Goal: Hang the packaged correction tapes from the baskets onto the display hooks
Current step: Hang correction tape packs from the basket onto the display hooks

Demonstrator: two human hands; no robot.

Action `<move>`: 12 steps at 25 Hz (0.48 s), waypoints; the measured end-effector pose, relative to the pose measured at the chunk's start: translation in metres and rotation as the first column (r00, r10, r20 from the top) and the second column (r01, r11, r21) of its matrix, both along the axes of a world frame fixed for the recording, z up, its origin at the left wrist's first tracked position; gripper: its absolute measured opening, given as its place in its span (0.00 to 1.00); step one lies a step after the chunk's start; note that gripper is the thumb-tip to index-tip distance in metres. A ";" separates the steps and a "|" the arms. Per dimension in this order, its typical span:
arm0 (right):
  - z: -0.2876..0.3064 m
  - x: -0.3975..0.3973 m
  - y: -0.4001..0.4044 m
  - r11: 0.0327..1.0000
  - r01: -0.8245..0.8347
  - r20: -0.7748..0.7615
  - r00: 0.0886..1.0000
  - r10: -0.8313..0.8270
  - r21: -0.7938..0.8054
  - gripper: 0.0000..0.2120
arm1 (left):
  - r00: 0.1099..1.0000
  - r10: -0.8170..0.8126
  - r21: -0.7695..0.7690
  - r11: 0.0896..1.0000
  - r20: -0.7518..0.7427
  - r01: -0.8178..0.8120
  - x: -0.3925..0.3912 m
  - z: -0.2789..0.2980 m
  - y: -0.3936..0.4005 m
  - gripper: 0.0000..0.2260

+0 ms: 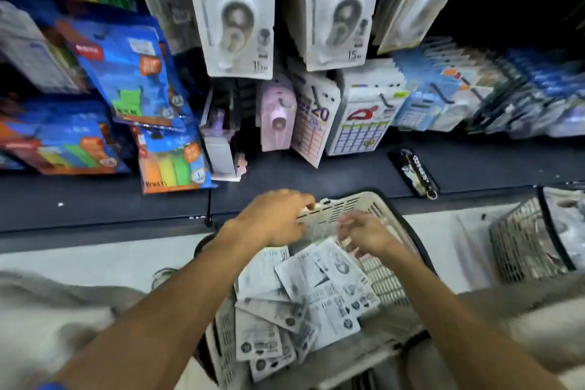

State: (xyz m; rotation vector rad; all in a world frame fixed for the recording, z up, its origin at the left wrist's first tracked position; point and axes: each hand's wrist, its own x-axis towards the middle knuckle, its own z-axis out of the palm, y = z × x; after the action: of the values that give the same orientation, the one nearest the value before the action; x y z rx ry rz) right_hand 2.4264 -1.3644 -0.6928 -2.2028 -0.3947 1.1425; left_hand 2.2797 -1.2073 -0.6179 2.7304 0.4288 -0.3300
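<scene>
Hanging correction tape packs [232, 9], printed "15m", left hand [272, 218] gripping basket [345, 209]

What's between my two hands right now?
In the head view, the slotted far wall of the white basket lies between the left hand and the right hand, with loose packaged correction tapes just below them.

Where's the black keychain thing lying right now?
The black keychain lies on the dark shelf ledge, right of centre, between the white basket and the wire basket.
</scene>
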 end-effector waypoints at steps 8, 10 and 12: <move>-0.150 -0.047 -0.036 0.867 -0.351 -0.100 0.936 0.338 -0.353 0.11 | 0.706 0.348 -0.071 0.869 -0.617 -0.490 -0.068 -0.167 -0.030 0.13; -0.163 -0.061 -0.023 0.949 -0.074 -0.230 0.973 0.001 -0.305 0.03 | 0.541 0.775 -0.035 0.562 -0.326 -0.826 -0.065 -0.177 -0.032 0.09; -0.176 -0.073 -0.012 0.944 -0.012 -0.283 0.955 -0.086 -0.329 0.05 | 0.198 0.968 -0.151 0.175 -0.156 -0.973 -0.066 -0.184 -0.046 0.08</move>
State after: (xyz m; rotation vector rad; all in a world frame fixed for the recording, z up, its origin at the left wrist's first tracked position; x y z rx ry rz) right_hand 2.3537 -1.3764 -0.8686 -2.2515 -0.0349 1.5820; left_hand 2.2140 -1.2530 -0.8022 1.6430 1.8901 -0.0129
